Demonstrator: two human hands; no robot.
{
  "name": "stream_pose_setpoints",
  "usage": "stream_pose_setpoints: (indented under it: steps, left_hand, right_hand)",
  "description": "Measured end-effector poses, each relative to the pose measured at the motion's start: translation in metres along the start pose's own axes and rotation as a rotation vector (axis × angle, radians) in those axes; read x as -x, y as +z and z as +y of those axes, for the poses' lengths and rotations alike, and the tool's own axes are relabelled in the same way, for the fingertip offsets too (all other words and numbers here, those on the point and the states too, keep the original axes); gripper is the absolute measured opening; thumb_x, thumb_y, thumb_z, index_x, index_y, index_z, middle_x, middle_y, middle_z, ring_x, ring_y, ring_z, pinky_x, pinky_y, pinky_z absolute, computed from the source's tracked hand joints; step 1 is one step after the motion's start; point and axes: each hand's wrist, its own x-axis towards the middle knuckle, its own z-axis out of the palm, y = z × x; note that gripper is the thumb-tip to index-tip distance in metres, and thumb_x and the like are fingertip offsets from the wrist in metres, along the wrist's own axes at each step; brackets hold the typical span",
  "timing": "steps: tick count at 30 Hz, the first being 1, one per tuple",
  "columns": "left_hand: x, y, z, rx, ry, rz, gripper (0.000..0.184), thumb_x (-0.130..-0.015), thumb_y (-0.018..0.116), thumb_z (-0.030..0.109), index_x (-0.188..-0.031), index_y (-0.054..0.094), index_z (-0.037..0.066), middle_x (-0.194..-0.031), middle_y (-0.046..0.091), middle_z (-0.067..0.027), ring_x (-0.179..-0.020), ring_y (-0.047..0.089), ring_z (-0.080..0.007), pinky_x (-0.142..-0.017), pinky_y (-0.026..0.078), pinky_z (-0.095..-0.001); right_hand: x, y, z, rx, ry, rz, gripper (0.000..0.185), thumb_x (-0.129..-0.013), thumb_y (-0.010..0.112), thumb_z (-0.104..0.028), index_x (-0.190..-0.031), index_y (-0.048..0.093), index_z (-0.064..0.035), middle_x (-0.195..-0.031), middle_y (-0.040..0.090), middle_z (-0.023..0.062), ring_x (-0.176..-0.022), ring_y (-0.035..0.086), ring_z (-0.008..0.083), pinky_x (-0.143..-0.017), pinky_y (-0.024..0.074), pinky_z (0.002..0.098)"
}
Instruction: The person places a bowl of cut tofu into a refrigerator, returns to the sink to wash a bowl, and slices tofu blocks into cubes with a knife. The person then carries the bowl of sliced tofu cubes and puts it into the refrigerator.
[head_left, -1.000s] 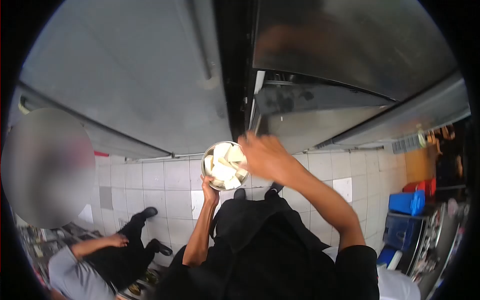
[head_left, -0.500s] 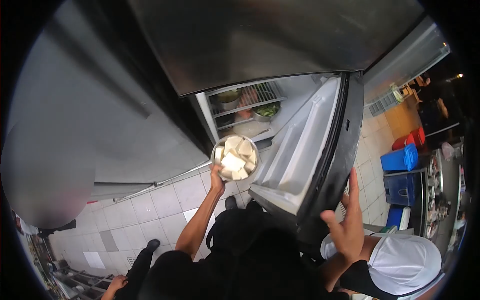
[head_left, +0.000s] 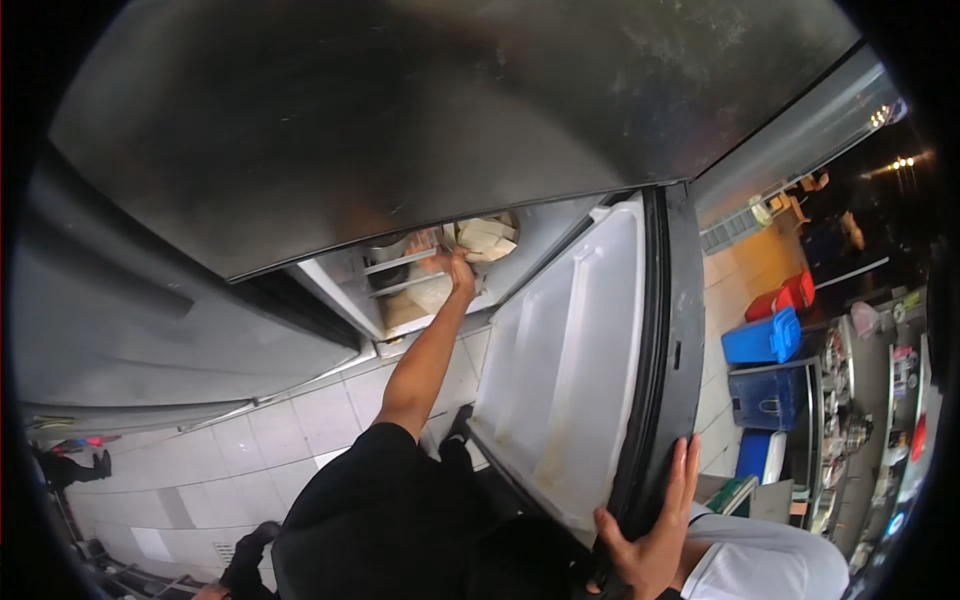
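Observation:
My left hand is inside the lower part of an opened refrigerator, closed on the side of a metal bowl filled with white chunks that look like tofu. The upper part of the bowl's contents is partly cut off from view by the steel upper door. Below and left of the hand are the shelf bars and a pale bag-like item. With fingers stretched and thumb apart, my right hand lies against the outer edge of the open refrigerator door.
Grey steel cabinets stand at left over a tiled floor. On the right are blue bins, a red bin and loaded shelves. A person in white is close behind the door; another person's leg shows lower left.
My left hand has carried the bowl forward and up into the refrigerator. My right hand has come onto the door's edge. The view has shifted closer to the refrigerator.

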Motion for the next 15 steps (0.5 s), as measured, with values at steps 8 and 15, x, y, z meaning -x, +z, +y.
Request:
stream_pose_setpoints:
  steps: [8,15]
  left_hand:
    - [-0.126,0.018,-0.096,-0.046,0.064,0.189,0.053,-0.080,0.052,0.035,-0.129,0.043,0.017,-0.127,0.050,-0.0102,-0.118,0.044,-0.0293,-0.088,0.038,-0.0567]
    - [-0.042,0.000,0.021,-0.174,-0.191,-0.319,0.052,-0.086,0.047,0.042,-0.132,0.043,0.017,-0.133,0.048,-0.0093,-0.121,0.049,-0.0279,-0.088,0.041,-0.0552]
  right_hand:
    - [0.001,-0.005,-0.019,-0.038,0.078,-0.040,0.101,-0.066,0.079,-0.017,-0.150,0.024,-0.0043,-0.153,0.021,0.0274,-0.141,0.024,0.0423,-0.114,0.0235,0.0435]
    - [0.004,0.013,-0.025,-0.010,0.030,0.044,0.106,-0.063,0.082,-0.021,-0.149,0.025,-0.0010,-0.154,0.019,0.0269,-0.140,0.027,0.0447,-0.111,0.0291,0.0444]
